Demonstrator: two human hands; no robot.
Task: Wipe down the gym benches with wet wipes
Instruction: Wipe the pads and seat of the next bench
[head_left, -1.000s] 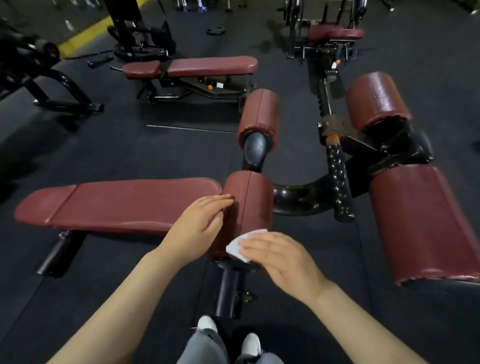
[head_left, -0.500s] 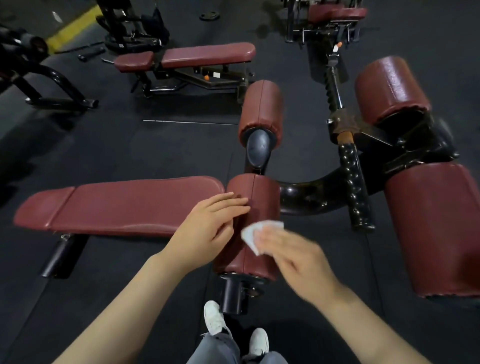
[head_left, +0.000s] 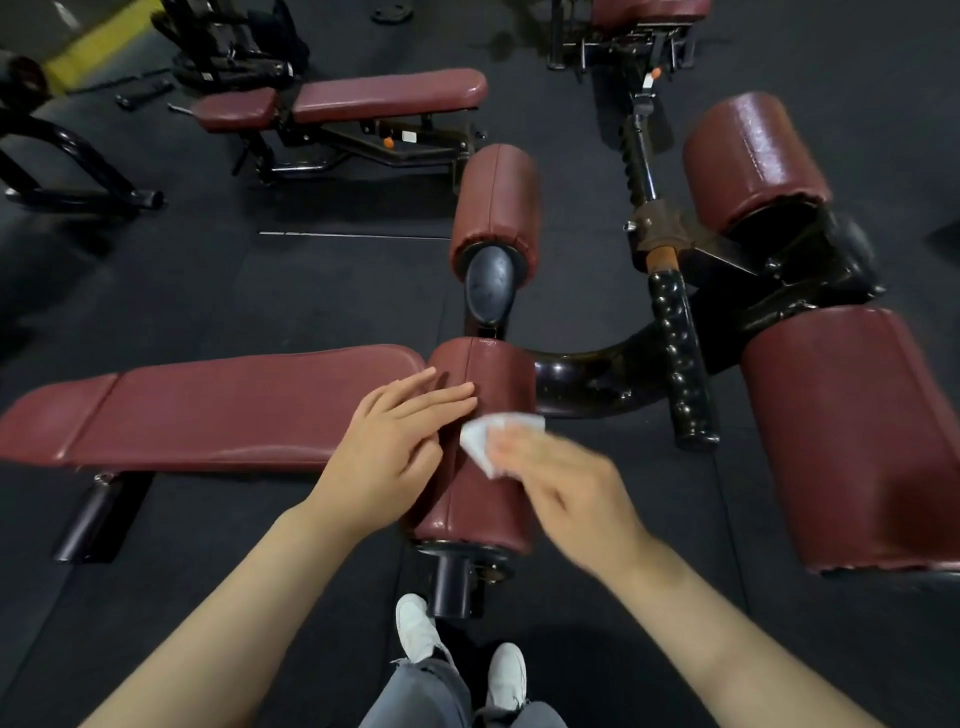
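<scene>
Head view, left to right: the maroon flat bench pad (head_left: 218, 410) stretches left on the black rubber floor (head_left: 260, 291). The left hand (head_left: 384, 457) rests with straight fingers on the near roller pad (head_left: 488, 447), its grip released. The right hand (head_left: 566, 493), motion-blurred, presses a white wet wipe (head_left: 485, 441) flat against that roller's top, fingers extended over it. Two larger roller pads (head_left: 852, 436) stand at right.

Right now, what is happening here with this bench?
A person is cleaning a gym bench. The right hand presses a white wet wipe against the near roller pad, and it looks blurred from motion. The left hand rests with straight fingers on the same pad. The long flat pad lies to the left.
</scene>
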